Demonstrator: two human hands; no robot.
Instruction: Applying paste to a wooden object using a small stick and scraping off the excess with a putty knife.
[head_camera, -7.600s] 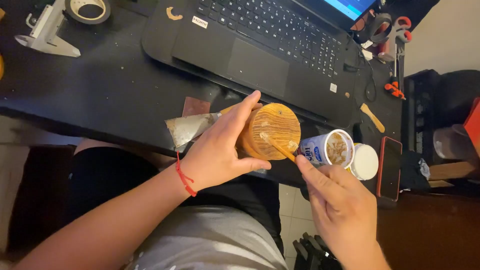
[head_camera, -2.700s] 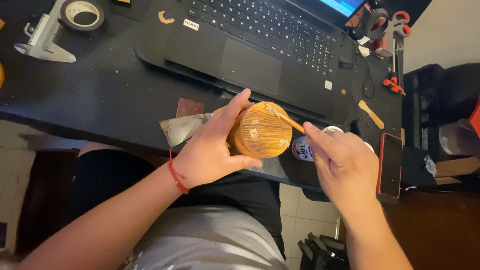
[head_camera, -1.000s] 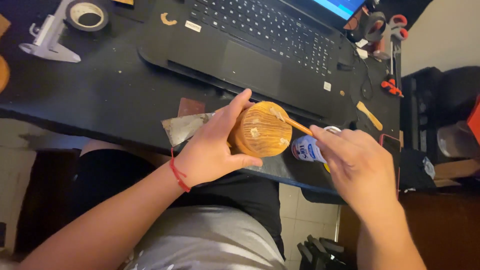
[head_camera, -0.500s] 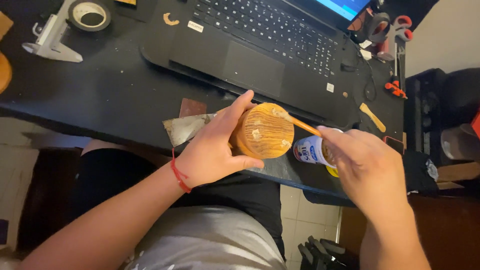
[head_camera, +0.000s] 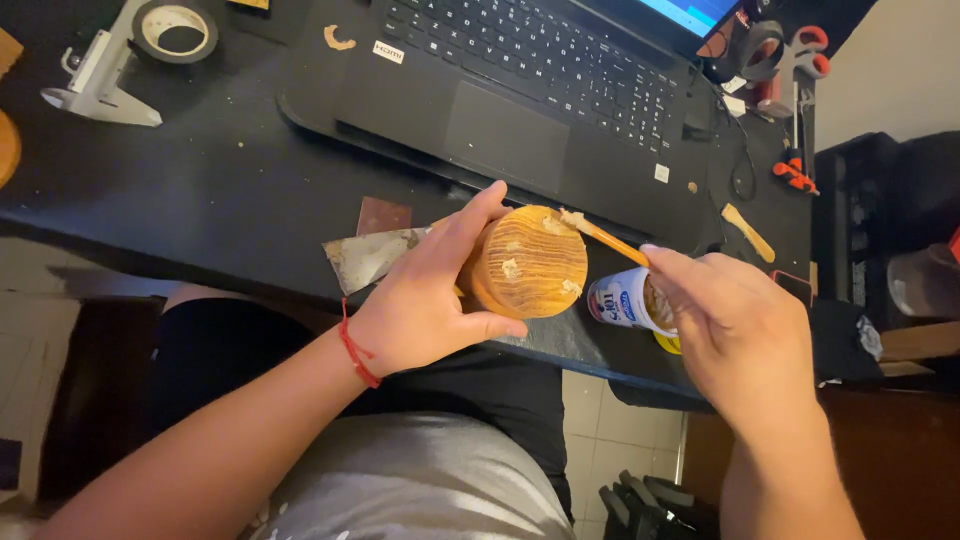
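Head view | left hand (head_camera: 425, 305) grips wood disc (head_camera: 528, 262) above desk (head_camera: 200, 200) edge | right hand (head_camera: 735, 330) pinches stick (head_camera: 605, 238) on disc face | risk: paste drips onto laptop (head_camera: 520, 90); elbow tips open tub (head_camera: 625, 298)

The wooden block (head_camera: 527, 262) sits in the left hand (head_camera: 425, 300) before the laptop (head_camera: 520, 100); the small tub (head_camera: 630, 300) stands just right, on the tabletop (head_camera: 200, 200).

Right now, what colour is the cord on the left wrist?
Red. The cord shows best in the head view, just below the left hand.
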